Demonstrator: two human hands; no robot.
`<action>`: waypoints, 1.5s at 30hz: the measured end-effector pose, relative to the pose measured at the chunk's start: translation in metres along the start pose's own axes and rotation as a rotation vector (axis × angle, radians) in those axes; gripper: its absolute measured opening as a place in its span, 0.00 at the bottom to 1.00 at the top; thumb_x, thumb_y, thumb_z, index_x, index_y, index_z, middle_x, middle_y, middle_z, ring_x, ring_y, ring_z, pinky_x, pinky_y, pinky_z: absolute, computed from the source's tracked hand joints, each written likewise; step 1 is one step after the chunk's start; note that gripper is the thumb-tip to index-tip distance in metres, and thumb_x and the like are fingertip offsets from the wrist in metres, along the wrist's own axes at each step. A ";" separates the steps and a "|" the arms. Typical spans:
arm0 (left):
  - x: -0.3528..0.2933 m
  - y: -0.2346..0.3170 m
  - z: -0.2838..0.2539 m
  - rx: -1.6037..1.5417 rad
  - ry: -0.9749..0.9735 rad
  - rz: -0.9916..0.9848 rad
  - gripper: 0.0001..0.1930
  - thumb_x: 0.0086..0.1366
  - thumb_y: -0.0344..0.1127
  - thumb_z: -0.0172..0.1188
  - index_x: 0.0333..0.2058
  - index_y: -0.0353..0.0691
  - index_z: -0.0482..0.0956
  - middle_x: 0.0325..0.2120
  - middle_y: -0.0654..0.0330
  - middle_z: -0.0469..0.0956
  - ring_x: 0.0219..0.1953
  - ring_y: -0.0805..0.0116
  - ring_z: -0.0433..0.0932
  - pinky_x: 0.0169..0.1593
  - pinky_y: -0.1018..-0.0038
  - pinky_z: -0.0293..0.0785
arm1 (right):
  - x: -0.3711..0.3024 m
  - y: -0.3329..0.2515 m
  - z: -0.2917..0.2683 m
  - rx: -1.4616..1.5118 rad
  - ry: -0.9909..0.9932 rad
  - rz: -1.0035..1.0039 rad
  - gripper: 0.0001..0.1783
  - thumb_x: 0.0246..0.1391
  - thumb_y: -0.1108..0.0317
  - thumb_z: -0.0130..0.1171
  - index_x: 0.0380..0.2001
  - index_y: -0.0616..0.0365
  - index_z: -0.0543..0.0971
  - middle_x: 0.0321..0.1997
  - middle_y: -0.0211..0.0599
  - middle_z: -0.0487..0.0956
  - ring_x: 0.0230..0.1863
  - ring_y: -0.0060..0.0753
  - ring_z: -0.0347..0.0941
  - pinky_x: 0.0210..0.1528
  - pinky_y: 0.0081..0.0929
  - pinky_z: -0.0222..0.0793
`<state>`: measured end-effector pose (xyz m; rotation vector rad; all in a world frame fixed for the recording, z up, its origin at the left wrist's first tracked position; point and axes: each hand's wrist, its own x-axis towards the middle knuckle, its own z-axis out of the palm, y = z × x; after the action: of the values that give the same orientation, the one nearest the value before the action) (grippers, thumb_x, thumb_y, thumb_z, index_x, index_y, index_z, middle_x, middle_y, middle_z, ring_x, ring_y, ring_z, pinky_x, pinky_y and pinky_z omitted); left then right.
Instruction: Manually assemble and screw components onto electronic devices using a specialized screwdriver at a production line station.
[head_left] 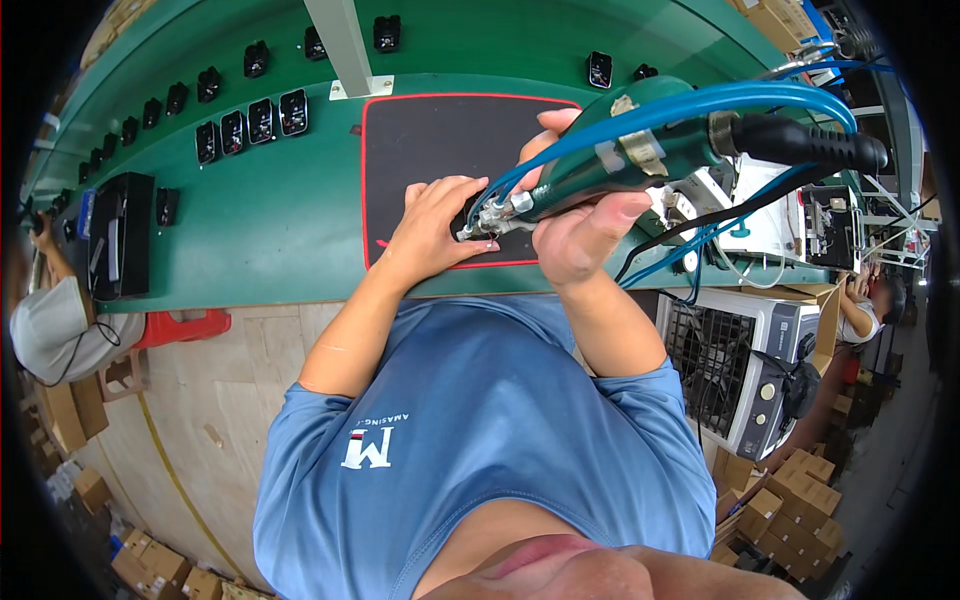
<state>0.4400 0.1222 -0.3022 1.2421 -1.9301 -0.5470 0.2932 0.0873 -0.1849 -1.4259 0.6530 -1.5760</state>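
A green electric screwdriver [580, 178] with a black cable and blue air hoses lies across my right hand [583, 238], which is wrapped around its body. Its metal tip [495, 212] points left, toward a small black part [463, 222]. My left hand [430, 225] grips that part over the black mat, fingers curled about it, with the thumb close under the tip. Fingers and tip hide most of the part, so I cannot tell its exact kind or whether the tip touches it.
The red-edged black mat [430, 130] lies on a green bench [270, 240]. Several black housings [261, 121] stand in rows at the left. A grey post [342, 45] rises behind the mat. Blue hoses [740, 95] loop at the right, above an air cooler [745, 370]. People sit at both sides.
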 end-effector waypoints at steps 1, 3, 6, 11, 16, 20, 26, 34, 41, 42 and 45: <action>0.000 0.000 -0.001 -0.004 -0.012 -0.009 0.42 0.41 0.48 0.77 0.57 0.43 0.71 0.49 0.55 0.74 0.52 0.59 0.72 0.53 0.66 0.59 | -0.001 0.003 -0.001 0.000 0.000 0.001 0.51 0.54 0.21 0.31 0.43 0.66 0.72 0.27 0.40 0.77 0.24 0.27 0.71 0.24 0.23 0.67; 0.000 0.000 0.000 -0.008 -0.024 -0.020 0.42 0.41 0.48 0.77 0.56 0.42 0.71 0.49 0.55 0.74 0.52 0.59 0.72 0.53 0.66 0.60 | -0.007 0.014 -0.005 0.120 -0.005 0.035 0.52 0.51 0.18 0.31 0.44 0.64 0.71 0.26 0.39 0.76 0.23 0.27 0.71 0.25 0.23 0.67; 0.001 -0.002 0.001 -0.005 -0.042 -0.035 0.42 0.41 0.48 0.77 0.56 0.42 0.72 0.48 0.55 0.75 0.52 0.60 0.72 0.52 0.66 0.60 | -0.010 0.016 -0.002 0.157 0.041 0.099 0.57 0.45 0.14 0.32 0.46 0.64 0.71 0.24 0.37 0.75 0.23 0.28 0.71 0.25 0.23 0.67; 0.001 0.002 0.000 0.019 -0.033 -0.004 0.41 0.42 0.47 0.77 0.56 0.43 0.72 0.49 0.56 0.74 0.52 0.60 0.72 0.54 0.66 0.59 | 0.014 -0.019 0.001 -0.014 -0.006 0.118 0.62 0.40 0.12 0.32 0.50 0.66 0.69 0.22 0.35 0.74 0.23 0.27 0.71 0.24 0.25 0.70; 0.002 0.005 -0.004 0.007 -0.049 -0.028 0.40 0.41 0.47 0.76 0.55 0.43 0.72 0.49 0.57 0.74 0.52 0.60 0.71 0.54 0.65 0.58 | 0.028 -0.034 0.004 0.107 -0.110 0.015 0.61 0.44 0.15 0.30 0.52 0.69 0.67 0.27 0.39 0.77 0.23 0.26 0.72 0.24 0.26 0.73; 0.000 0.001 0.001 0.011 0.025 0.027 0.39 0.41 0.48 0.77 0.53 0.42 0.73 0.49 0.58 0.74 0.51 0.59 0.71 0.54 0.64 0.57 | 0.015 -0.008 0.013 -0.053 -0.038 0.019 0.56 0.50 0.18 0.29 0.47 0.69 0.69 0.31 0.41 0.77 0.22 0.25 0.72 0.23 0.21 0.69; -0.001 -0.002 0.004 -0.032 0.003 -0.004 0.39 0.40 0.47 0.77 0.52 0.41 0.73 0.48 0.58 0.74 0.51 0.59 0.71 0.53 0.64 0.58 | 0.006 0.010 0.014 0.011 -0.021 -0.008 0.56 0.52 0.19 0.30 0.45 0.70 0.70 0.24 0.36 0.75 0.21 0.24 0.70 0.22 0.20 0.65; -0.004 0.000 0.003 -0.059 0.029 -0.042 0.39 0.39 0.48 0.77 0.52 0.41 0.74 0.48 0.58 0.74 0.50 0.59 0.71 0.53 0.65 0.58 | 0.000 0.013 0.014 0.028 0.008 0.033 0.56 0.49 0.17 0.31 0.43 0.68 0.70 0.19 0.33 0.74 0.22 0.23 0.68 0.24 0.21 0.64; -0.001 -0.001 -0.001 -0.054 0.028 -0.028 0.39 0.41 0.49 0.77 0.52 0.40 0.73 0.48 0.57 0.74 0.50 0.58 0.71 0.54 0.64 0.58 | 0.008 0.012 0.011 0.058 -0.103 0.107 0.56 0.48 0.17 0.32 0.49 0.67 0.68 0.31 0.42 0.78 0.22 0.25 0.70 0.25 0.23 0.68; 0.000 -0.001 -0.001 0.009 -0.022 -0.022 0.40 0.41 0.49 0.77 0.52 0.41 0.72 0.49 0.57 0.73 0.50 0.57 0.71 0.54 0.64 0.58 | 0.017 0.000 0.011 0.051 -0.077 0.036 0.55 0.50 0.18 0.32 0.51 0.67 0.67 0.38 0.46 0.77 0.23 0.25 0.71 0.26 0.23 0.70; 0.003 -0.001 -0.001 0.038 -0.034 0.016 0.40 0.43 0.47 0.76 0.55 0.40 0.70 0.48 0.56 0.73 0.50 0.56 0.70 0.54 0.63 0.58 | 0.045 -0.044 0.003 0.088 -0.004 -0.046 0.56 0.52 0.19 0.31 0.54 0.69 0.66 0.43 0.50 0.76 0.27 0.28 0.73 0.25 0.24 0.73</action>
<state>0.4401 0.1188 -0.3012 1.2473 -1.9849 -0.5286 0.2869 0.0694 -0.1249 -1.3873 0.5452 -1.6179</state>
